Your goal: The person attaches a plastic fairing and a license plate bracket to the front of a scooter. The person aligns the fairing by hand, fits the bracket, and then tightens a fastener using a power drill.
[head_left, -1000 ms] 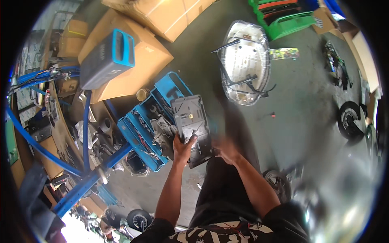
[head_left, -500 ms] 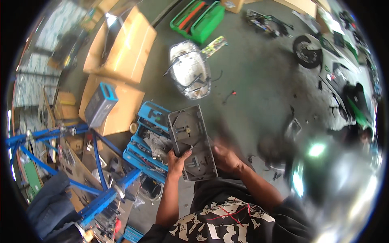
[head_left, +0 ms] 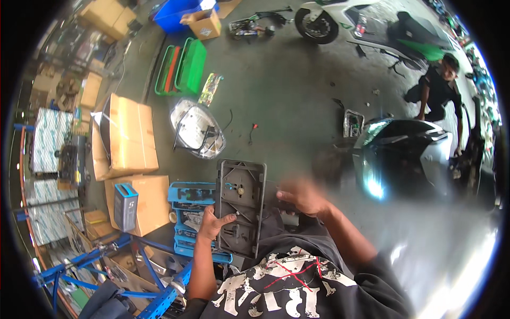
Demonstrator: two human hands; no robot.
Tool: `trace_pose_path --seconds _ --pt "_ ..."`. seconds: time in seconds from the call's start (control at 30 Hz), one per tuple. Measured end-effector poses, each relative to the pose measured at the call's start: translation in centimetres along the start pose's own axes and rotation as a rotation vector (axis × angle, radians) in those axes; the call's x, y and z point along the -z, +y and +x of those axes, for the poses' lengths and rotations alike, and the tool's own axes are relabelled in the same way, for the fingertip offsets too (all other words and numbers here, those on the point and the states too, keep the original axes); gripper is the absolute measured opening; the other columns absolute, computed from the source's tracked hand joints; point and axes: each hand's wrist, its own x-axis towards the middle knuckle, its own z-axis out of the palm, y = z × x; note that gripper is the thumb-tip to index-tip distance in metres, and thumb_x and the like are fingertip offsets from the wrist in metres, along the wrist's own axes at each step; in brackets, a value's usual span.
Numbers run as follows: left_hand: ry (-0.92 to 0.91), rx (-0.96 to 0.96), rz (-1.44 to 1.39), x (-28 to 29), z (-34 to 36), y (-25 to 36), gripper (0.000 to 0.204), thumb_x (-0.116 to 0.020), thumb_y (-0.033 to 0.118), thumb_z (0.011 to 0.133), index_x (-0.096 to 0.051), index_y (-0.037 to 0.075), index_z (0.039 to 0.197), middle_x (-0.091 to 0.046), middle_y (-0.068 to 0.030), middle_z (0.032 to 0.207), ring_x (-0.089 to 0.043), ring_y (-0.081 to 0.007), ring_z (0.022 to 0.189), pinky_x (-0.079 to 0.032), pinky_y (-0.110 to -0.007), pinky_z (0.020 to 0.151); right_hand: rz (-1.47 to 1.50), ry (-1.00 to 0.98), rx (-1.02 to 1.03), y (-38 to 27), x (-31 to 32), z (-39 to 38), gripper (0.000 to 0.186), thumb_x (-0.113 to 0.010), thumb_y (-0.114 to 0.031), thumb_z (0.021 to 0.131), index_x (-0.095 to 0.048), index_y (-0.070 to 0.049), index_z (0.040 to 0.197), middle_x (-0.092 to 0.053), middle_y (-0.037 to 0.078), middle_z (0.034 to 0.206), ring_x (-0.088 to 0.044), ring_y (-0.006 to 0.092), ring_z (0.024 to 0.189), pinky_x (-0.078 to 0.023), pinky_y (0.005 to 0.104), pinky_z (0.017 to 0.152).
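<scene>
My left hand [head_left: 211, 223] grips the left edge of a shallow dark grey plastic tray [head_left: 264, 212], its thumb over the rim. The tray is tilted up in front of my chest. Inside it lie several small screws and a round brass-coloured piece [head_left: 241, 191]. My right hand [head_left: 307, 198] is raised just right of the tray, apart from it. Its fingers are curled together and partly blurred; what they hold, if anything, I cannot make out. Beside my left hand stands an opened blue toolbox [head_left: 194, 194] with metal tools in its compartments, partly hidden by the tray.
A white-and-black scooter panel [head_left: 189, 123] lies ahead on the floor, near a green toolbox [head_left: 191, 66]. Cardboard boxes [head_left: 130, 138] and a blue metal frame [head_left: 149, 266] stand left. On the right are a dark, shiny scooter body [head_left: 406, 151], a crouching person [head_left: 438, 90] and a white scooter [head_left: 366, 26].
The view has swung to the right, so the person and more of the scooters show. My left hand keeps the tray; my right hand has drawn slightly away from its edge.
</scene>
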Motion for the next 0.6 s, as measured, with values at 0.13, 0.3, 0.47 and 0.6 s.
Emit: trace_pose_path --seconds 0.13,0.3,0.47,0.6 --pt "0.042 -0.142 0.357 -5.5 0.4 2.3 0.053 -0.088 0.023 0.071 -0.064 -0.003 0.11 -0.065 -0.0138 0.114 -0.064 -0.0213 0.098 -0.052 -0.036 0.087 0.166 0.054 0.048 2.7 3.5 -5.0 0.024 -0.054 -0.024 0.103 -0.062 -0.001 0.099 -0.062 0.002 0.075 -0.061 0.0104 0.061 -0.044 0.0246 0.049" --pt "0.08 -0.556 1.003 -13.0 -0.6 3.9 0.052 -0.086 0.018 0.069 -0.069 0.019 0.118 -0.049 -0.0144 0.137 -0.046 -0.0324 0.124 -0.041 -0.043 0.102 0.276 0.147 0.055 5.1 6.2 -9.9 0.02 -0.055 -0.019 0.102 -0.062 -0.001 0.098 -0.061 0.003 0.074 -0.061 0.0113 0.061 -0.043 0.0244 0.047" --pt "-0.155 -0.811 1.137 -17.4 -0.4 4.5 0.025 -0.077 0.004 0.073 -0.079 0.019 0.093 -0.065 -0.0017 0.113 -0.05 -0.0306 0.11 -0.041 -0.041 0.097 0.396 0.198 0.065 6.9 8.3 -12.7 0.019 -0.055 -0.019 0.102 -0.061 -0.001 0.098 -0.061 0.003 0.074 -0.062 0.0122 0.059 -0.042 0.0239 0.045" --pt "-0.201 -0.905 1.051 -18.2 0.2 3.7 0.012 -0.075 0.002 0.077 -0.074 0.009 0.087 -0.069 -0.0042 0.099 -0.059 -0.0275 0.094 -0.049 -0.037 0.082 0.477 0.21 0.044 6.8 9.0 -14.0 0.019 -0.055 -0.018 0.101 -0.061 -0.001 0.097 -0.06 0.002 0.074 -0.062 0.0128 0.058 -0.041 0.0234 0.044"
